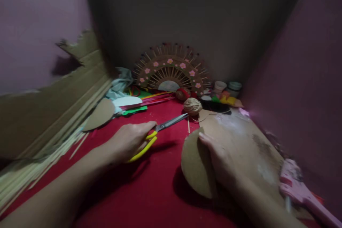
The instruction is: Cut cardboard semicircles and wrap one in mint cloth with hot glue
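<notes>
- Left of the frame's centre, a rounded cardboard piece [100, 115] lies, already cut, beside pale sticks [48, 164].
- At mid-frame, the left hand [133, 138] has its fingers wrapped round yellow-handled scissors [168, 123], blades touching no cardboard.
- Right of centre, the right hand [221, 155] grips a cardboard half-disc [194, 167]; its curve looks finished, though I can't tell whether trimming remains.

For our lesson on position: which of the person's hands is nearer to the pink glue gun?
Right. The right hand, holding a curved cardboard piece, is left of the pink glue gun; the left hand, holding yellow-handled scissors, is much farther left.
</notes>
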A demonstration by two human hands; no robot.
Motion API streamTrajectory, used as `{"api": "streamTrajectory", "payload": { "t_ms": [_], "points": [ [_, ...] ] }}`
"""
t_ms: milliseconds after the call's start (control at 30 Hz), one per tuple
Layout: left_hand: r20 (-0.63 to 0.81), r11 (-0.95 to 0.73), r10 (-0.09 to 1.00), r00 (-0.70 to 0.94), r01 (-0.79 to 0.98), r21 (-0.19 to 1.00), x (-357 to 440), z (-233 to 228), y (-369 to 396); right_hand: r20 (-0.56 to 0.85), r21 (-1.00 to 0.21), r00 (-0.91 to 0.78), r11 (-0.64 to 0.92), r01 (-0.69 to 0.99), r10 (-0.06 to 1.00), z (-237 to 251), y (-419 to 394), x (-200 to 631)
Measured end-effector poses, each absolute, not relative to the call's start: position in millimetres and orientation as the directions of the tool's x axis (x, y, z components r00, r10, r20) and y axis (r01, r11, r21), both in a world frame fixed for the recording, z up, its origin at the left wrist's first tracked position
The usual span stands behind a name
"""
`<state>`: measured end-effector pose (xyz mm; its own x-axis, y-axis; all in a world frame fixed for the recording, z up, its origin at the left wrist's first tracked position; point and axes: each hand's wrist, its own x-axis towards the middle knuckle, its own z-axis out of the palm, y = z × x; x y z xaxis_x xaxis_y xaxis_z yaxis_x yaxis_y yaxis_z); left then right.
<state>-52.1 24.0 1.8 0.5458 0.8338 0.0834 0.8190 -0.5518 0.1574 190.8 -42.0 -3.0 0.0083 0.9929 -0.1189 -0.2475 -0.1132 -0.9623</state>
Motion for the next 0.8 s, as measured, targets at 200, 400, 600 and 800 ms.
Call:
{"api": "streamTrajectory", "payload": {
  "t_ms": [200, 400, 600, 800],
  "points": [
    [0.030, -0.430, 0.902, 0.430, 0.892, 0.141, -90, -1, 64, -0.211, -0.924, 0.001, -0.199, -0.328, 0.978, -8, -44, 188],
    [0.237, -0.422, 0.898, 0.370, 0.877, 0.230, -105, -5, 73, -0.148, -0.865, 0.045, -0.107, -0.491, 0.988, -25, -31, 190],
    [0.544, -0.232, 0.839, 0.029, 0.923, 0.308, -128, -7, 60, -0.094, -0.861, 0.122, -0.019, -0.508, 0.988, -28, -29, 191],
    [0.830, -0.075, 0.489, -0.270, 0.934, 0.349, -178, 7, 7, -0.091, -0.925, -0.002, -0.085, -0.371, 0.996, -33, -33, 188]
  ]
}}
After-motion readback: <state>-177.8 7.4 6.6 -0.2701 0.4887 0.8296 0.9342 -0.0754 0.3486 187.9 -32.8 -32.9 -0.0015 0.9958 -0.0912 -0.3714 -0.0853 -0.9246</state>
